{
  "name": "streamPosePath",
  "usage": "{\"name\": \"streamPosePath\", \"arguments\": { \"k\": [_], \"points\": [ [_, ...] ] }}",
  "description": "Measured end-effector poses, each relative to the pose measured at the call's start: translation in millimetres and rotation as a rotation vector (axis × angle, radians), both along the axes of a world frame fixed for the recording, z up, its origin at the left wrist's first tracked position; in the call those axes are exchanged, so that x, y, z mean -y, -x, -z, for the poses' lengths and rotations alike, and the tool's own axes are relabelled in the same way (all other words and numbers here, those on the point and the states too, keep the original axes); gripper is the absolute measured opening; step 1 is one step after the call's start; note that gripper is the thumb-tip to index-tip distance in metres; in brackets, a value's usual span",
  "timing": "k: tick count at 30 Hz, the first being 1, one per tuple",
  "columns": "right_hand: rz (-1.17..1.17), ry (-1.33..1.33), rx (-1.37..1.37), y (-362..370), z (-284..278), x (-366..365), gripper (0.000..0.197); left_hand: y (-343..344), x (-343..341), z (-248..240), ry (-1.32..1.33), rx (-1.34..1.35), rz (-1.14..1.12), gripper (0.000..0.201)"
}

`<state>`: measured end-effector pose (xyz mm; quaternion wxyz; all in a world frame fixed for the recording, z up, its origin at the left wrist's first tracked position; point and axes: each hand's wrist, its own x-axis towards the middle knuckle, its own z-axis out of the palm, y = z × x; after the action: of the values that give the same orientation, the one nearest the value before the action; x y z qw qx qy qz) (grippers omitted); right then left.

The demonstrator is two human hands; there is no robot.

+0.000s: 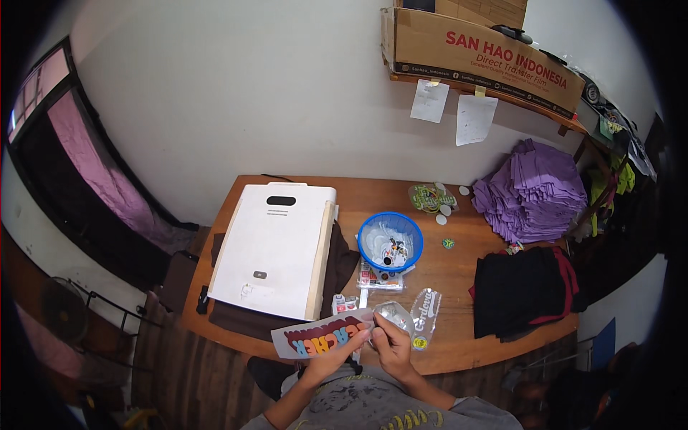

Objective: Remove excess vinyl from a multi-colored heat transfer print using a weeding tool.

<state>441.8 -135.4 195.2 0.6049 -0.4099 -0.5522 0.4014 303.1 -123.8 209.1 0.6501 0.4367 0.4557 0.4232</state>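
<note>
A grey-backed strip of film (pixel 301 345) with colourful block lettering is stretched out in front of my body, above the table's near edge. My left hand (pixel 335 357) holds it from below near its right part, thumb on top. My right hand (pixel 393 349) pinches the strip's right end with thumb and fingers close together. Just beyond my right hand lie a crumpled clear film piece (pixel 393 312) and a clear film strip (pixel 427 315) with white lettering. Farther back stands a blue basket (pixel 360 252) with clear film pieces inside.
A large white panel (pixel 276 244) with a handle slot covers the left of the wooden table (pixel 459 352), over dark cloth. Right are a purple cloth stack (pixel 530 193) and folded black cloth (pixel 519 294). A cardboard box (pixel 487 57) sits on a wall shelf.
</note>
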Motion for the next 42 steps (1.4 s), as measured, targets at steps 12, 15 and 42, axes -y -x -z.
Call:
{"name": "streamPosePath", "arguments": {
  "k": [12, 15, 42],
  "points": [
    [-0.005, 0.102, -0.116, -0.2, 9.8, -1.8, 0.030, -5.0, -0.1, -10.0, -0.017, -0.022, 0.048, 0.011],
    [0.030, 0.050, -0.093, 0.3, 13.9, -5.5, 0.029, -6.2, 0.9, -7.4, 0.002, -0.012, 0.027, 0.010],
    [-0.650, 0.424, -1.448, -57.5, -0.2, -26.4, 0.055, -11.1, -9.1, -12.1, 0.060, -0.006, -0.027, 0.017]
  ]
}}
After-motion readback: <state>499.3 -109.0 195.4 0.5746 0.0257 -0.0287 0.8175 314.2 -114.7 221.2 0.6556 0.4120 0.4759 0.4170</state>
